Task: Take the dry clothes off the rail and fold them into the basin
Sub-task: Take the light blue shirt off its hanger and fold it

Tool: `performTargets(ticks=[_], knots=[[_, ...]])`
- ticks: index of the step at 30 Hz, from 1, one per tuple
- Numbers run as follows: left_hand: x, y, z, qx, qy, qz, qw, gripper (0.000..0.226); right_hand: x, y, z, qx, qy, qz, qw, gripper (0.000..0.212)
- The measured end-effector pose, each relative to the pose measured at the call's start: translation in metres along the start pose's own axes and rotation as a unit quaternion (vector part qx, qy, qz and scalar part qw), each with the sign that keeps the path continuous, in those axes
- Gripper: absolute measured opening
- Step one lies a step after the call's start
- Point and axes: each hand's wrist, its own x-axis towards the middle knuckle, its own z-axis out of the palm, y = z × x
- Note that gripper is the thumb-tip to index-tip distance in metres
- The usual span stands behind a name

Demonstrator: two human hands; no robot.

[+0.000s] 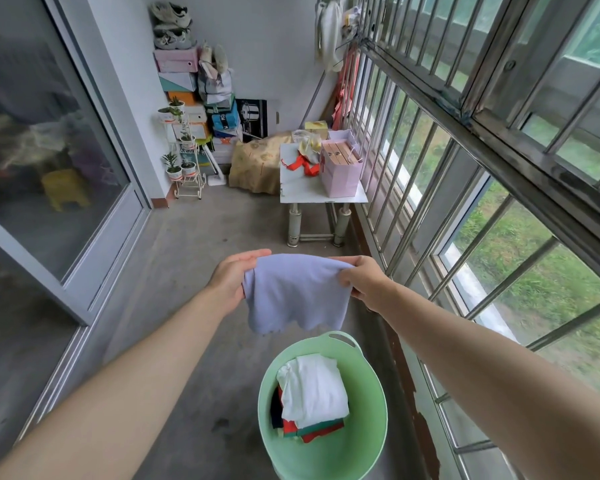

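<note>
1. Our left hand [234,278] pinches the left top edge of a lilac cloth [297,296]. Its fingers lie long along the edge, and the thumb is hidden behind the cloth.
2. Our right hand [361,282] is curled tight on the right top corner of the same cloth.
3. The cloth is in the middle of the frame. It hangs down between our two hands, spread out and not yet folded small. It is up in the air, above the basin.
4. The green basin [326,459] sits on the floor at the bottom of the frame. Inside it is a neat folded pile [312,386], with a white piece on top and red, green and dark ones under it.
5. So we think a good part of the job is done. This cloth is off the rail but needs folding and putting on the pile.
6. At the top of the frame, by the window bars [430,161], a white cloth [328,32] and some red things [345,88] hang. They may be left to do, but we cannot tell if they are laundry.
</note>
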Motion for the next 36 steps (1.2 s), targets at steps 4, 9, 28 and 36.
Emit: performTargets(ticks=[4, 9, 28, 36], knots=[[0.000, 0.004, 0.001, 0.033, -0.001, 0.008, 0.999, 0.035, -0.002, 0.000, -0.004, -0.102, -0.007, -0.079, 0.992, 0.055], [-0.004, 0.008, 0.003, 0.139, -0.041, 0.011, 0.989, 0.042, -0.002, -0.003, -0.008, -0.287, -0.016, -0.108, 0.952, 0.045], [0.001, 0.007, 0.018, 0.629, 0.039, 0.141, 0.763, 0.046, -0.005, 0.001, -0.011, -0.498, 0.085, -0.184, 0.843, 0.024], [0.006, -0.016, 0.018, 0.730, 0.066, 0.189, 0.653, 0.021, -0.007, 0.024, -0.011, -0.493, 0.056, -0.153, 0.855, 0.020]])
